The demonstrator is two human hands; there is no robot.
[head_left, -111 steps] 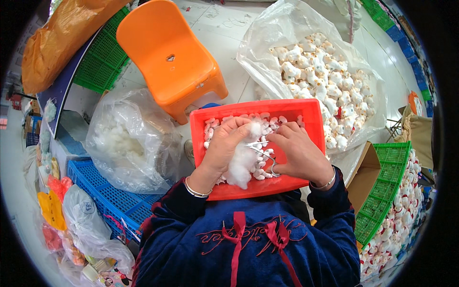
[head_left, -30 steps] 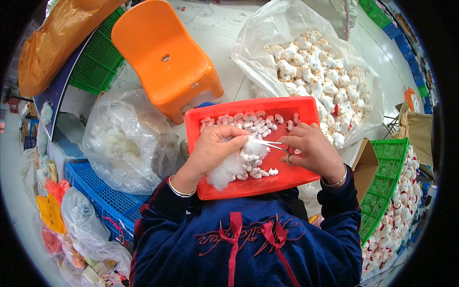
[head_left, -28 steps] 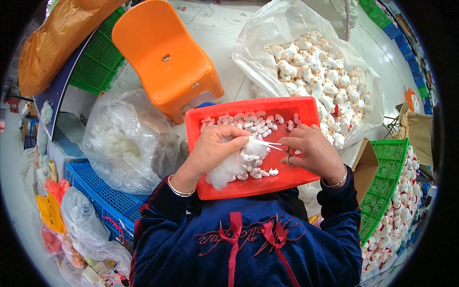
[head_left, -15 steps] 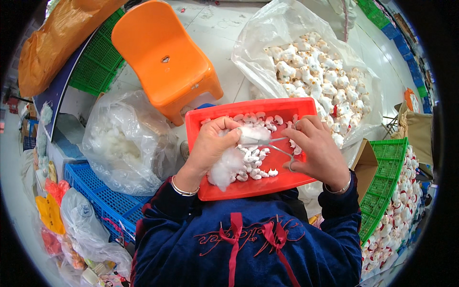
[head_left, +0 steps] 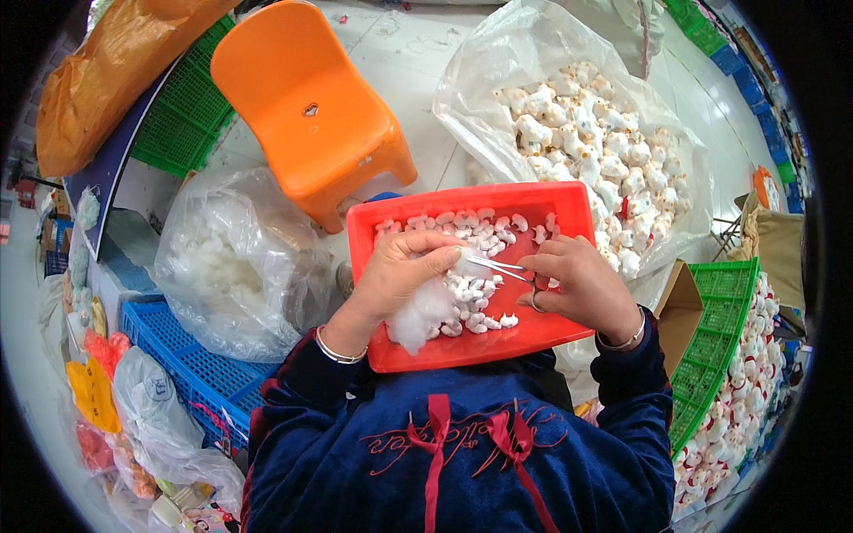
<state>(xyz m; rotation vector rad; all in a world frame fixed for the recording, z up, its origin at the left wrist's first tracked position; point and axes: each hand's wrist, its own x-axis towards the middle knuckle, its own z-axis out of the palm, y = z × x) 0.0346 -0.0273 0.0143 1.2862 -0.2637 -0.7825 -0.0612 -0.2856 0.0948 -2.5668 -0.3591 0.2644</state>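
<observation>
My left hand (head_left: 395, 277) pinches white fluffy stuffing (head_left: 421, 317) above the left half of a red plastic tray (head_left: 549, 336). A loose clump of it hangs below the fingers, and a small tuft shows at the thumb tip. In my right hand (head_left: 577, 282) is a pair of slim metal forceps (head_left: 499, 265) with finger loops. Their slightly parted tips point left and touch the tuft by my left thumb. Several small white curved fabric pieces (head_left: 471, 293) lie in the tray below, some hidden by my hands and the stuffing.
An orange plastic chair (head_left: 306, 115) stands beyond the tray. On the left, a clear bag of stuffing (head_left: 213, 275) is beside a blue crate (head_left: 191, 364). A large clear bag (head_left: 471, 98) of white stuffed pieces sits at the far right, and a green crate (head_left: 711, 346) at the right.
The small tuft at my left fingertips has shrunk and its fingers now close over it. My right hand has turned and curled further round the forceps, whose tips have parted slightly.
</observation>
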